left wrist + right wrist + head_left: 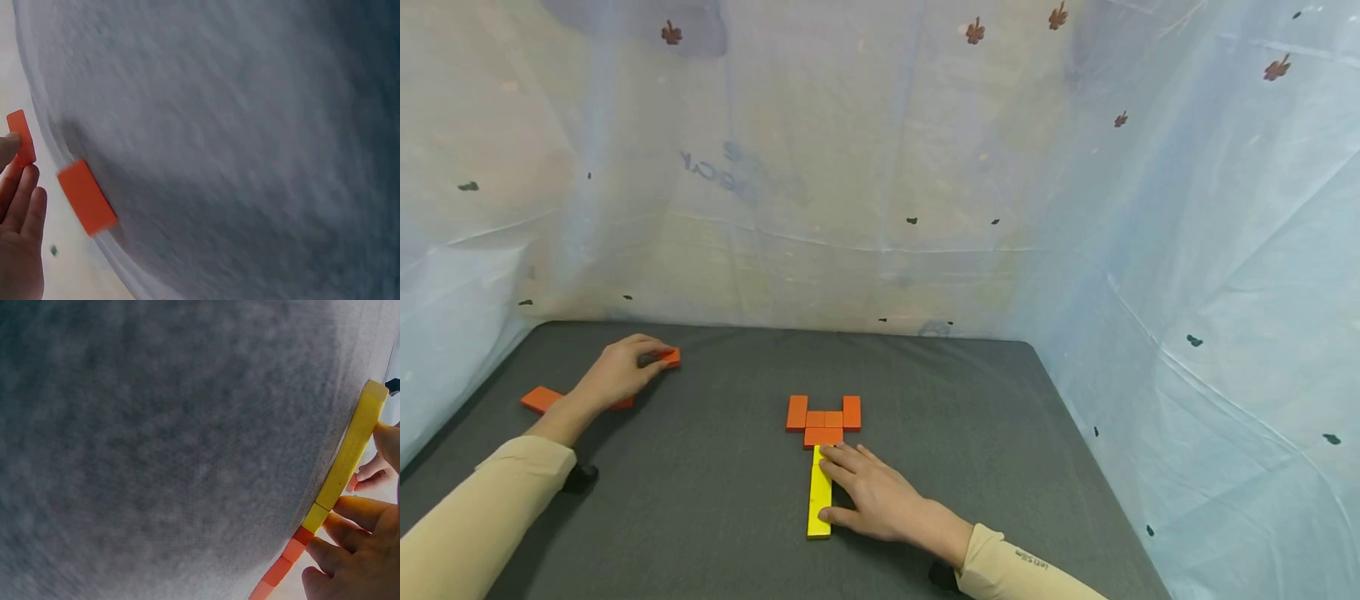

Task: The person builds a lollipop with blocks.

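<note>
My left hand (616,372) pinches a small orange block (672,357) between thumb and fingers at the table's far left. The left wrist view also shows this orange block (24,142) in the fingertips. My right hand (880,498) rests with extended fingers and thumb along the right side of a yellow strip (819,508). A seam divides the yellow blocks (351,450) in the right wrist view. Directly beyond the strip's far end lies a group of several orange blocks (823,436), with one upright piece at each side.
An orange block (540,399) lies left of my left forearm, and another (623,403) is partly hidden under that wrist. The dark grey table (700,500) has plastic sheeting (820,167) hanging behind it and along its sides.
</note>
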{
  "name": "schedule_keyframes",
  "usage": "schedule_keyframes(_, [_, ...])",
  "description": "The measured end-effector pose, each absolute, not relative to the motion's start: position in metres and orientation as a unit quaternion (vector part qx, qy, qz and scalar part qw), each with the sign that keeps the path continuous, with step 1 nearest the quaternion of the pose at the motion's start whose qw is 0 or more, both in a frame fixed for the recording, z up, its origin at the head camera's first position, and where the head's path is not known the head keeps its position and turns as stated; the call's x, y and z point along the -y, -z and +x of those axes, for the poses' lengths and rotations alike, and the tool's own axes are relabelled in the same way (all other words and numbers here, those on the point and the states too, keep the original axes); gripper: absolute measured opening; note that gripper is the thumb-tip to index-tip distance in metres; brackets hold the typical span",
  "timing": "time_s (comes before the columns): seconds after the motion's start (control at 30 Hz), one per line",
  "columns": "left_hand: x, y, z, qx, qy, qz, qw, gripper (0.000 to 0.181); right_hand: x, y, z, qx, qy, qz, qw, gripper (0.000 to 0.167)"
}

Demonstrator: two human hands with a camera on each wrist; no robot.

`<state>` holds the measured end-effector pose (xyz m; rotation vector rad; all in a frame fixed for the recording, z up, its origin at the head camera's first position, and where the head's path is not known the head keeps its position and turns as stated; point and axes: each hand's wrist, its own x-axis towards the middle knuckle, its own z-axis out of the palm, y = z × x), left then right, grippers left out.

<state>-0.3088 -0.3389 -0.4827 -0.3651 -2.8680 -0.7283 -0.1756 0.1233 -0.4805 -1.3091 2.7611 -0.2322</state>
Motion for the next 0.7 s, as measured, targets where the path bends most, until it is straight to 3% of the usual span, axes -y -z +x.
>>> schedule_keyframes(0.7, [0.257, 0.475, -0.303, 0.92, 0.295, -0.219, 0.134, 0.03, -0.122, 0.481, -0.176, -0.902, 0.079, -0.423, 0.042, 0.069])
